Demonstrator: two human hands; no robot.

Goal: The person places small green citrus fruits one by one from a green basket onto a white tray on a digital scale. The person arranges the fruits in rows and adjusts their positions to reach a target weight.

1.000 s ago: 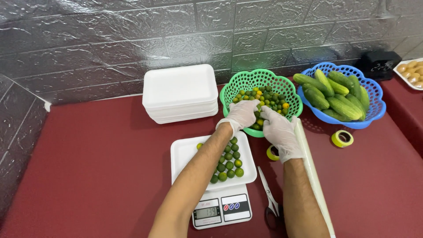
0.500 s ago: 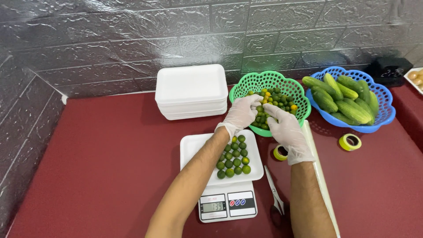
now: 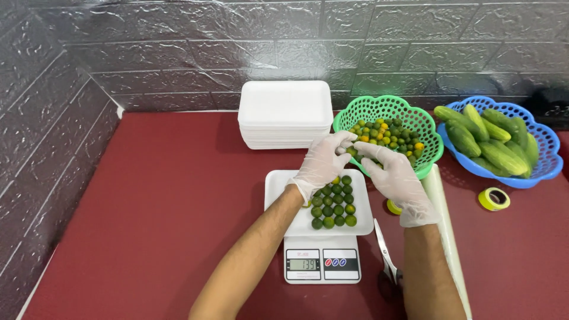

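Note:
Both hands wear thin clear gloves and meet at the near rim of a green plastic basket (image 3: 428,133) full of small green and yellow citrus fruits (image 3: 388,133). My left hand (image 3: 323,163) has its fingertips pinched at the rim, apparently on one small fruit. My right hand (image 3: 391,175) touches it, fingers curled; whether it holds anything is hidden. Under the hands a white foam tray (image 3: 278,189) with rows of small green fruits (image 3: 335,207) rests on a white digital kitchen scale (image 3: 323,264).
A stack of white foam trays (image 3: 284,112) stands behind the scale. A blue basket (image 3: 548,160) of cucumbers sits at the right, with a yellow tape roll (image 3: 494,198) before it. Scissors (image 3: 386,258) and a second tape roll (image 3: 393,207) lie right of the scale. Grey brick-pattern walls close the back and left.
The view has shifted, so everything sits further right in frame. Both hands stay together at the green basket's near rim, hardly moved relative to it.

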